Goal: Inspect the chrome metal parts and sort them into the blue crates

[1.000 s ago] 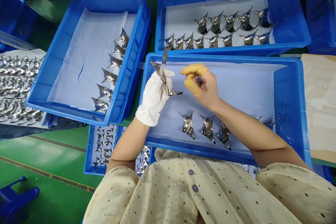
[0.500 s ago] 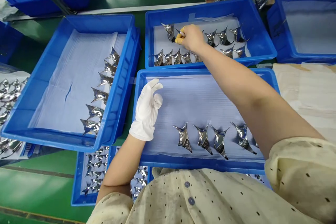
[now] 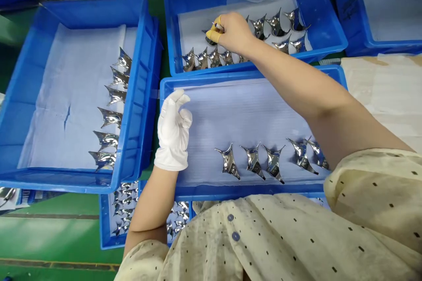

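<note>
My right hand (image 3: 232, 30), with yellow finger covers on its thumb and finger, is closed on a shiny chrome part (image 3: 210, 39) in the far blue tray (image 3: 171, 52). A small dark tip shows between those fingers; what it belongs to is unclear. More pointed chrome parts stand around it, among them a front row (image 3: 214, 57). My left hand (image 3: 173, 129) wears a white glove and hovers over the left end of the near blue tray (image 3: 204, 192). Its fingers are bent and apart from the thumb, holding nothing. Several chrome parts (image 3: 253, 161) lie along the near tray's front.
At left, a deep blue bin (image 3: 33, 175) has a column of chrome parts (image 3: 110, 117) along its right side. Lower trays (image 3: 105, 228) with many small chrome parts sit beneath. Another blue bin (image 3: 362, 44) stands at far right, beside pale sheets (image 3: 382, 81).
My right fingers have closed over the chrome part, which stood upright just left of them before. The view has shifted, and my left hand keeps its bent pose.
</note>
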`<state>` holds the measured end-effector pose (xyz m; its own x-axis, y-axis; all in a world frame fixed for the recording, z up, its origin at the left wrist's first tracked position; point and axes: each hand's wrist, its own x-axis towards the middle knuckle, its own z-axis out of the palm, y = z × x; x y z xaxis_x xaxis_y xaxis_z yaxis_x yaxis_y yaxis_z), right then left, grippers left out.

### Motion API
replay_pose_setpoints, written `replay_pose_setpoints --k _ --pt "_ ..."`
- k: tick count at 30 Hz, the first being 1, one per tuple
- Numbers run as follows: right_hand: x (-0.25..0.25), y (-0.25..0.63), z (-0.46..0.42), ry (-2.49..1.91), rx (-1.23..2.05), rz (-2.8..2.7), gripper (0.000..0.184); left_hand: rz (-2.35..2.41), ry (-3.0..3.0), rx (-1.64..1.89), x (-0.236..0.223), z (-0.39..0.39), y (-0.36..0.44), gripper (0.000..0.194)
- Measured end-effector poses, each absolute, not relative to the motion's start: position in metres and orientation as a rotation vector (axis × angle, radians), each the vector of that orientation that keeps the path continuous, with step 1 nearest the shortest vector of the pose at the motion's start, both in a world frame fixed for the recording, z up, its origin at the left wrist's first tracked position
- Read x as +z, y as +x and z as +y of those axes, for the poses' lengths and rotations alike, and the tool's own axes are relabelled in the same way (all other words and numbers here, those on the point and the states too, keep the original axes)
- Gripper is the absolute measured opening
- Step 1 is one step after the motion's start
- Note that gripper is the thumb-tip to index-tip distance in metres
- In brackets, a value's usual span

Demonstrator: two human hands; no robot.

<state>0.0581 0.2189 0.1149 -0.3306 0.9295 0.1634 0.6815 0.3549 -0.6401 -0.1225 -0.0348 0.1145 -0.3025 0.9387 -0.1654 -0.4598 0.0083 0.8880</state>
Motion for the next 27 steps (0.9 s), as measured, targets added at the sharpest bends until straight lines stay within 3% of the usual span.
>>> replay_pose_setpoints --k 4,10,13,19,24,27 --pt "0.121 0.079 0.093 -0.886 1.007 -2.724 0.026 1.173 0.646 1.576 0.107 -0.031 -0.129 0.03" --pt "0.087 0.087 -0.019 -0.789 0.864 -3.318 0.025 1.116 0.675 1.475 0.102 -0.026 -0.131 0.023" --pt "0.089 0.09 -0.013 -0.753 0.869 -3.224 0.016 1.137 0.778 1.369 0.104 -0.029 -0.124 0.026" --pt "0.126 0.099 0.022 -0.632 0.559 -2.667 0.012 0.996 0.732 0.7 0.103 -0.034 -0.111 0.041" --pt "0.132 0.082 0.071 -0.444 0.77 -2.38 0.028 0.96 0.398 0.905 0.111 -0.032 -0.115 0.023" --pt "0.125 0.071 0.136 -0.797 0.885 -2.245 0.034 0.901 0.366 1.026 0.117 -0.03 -0.12 0.022"
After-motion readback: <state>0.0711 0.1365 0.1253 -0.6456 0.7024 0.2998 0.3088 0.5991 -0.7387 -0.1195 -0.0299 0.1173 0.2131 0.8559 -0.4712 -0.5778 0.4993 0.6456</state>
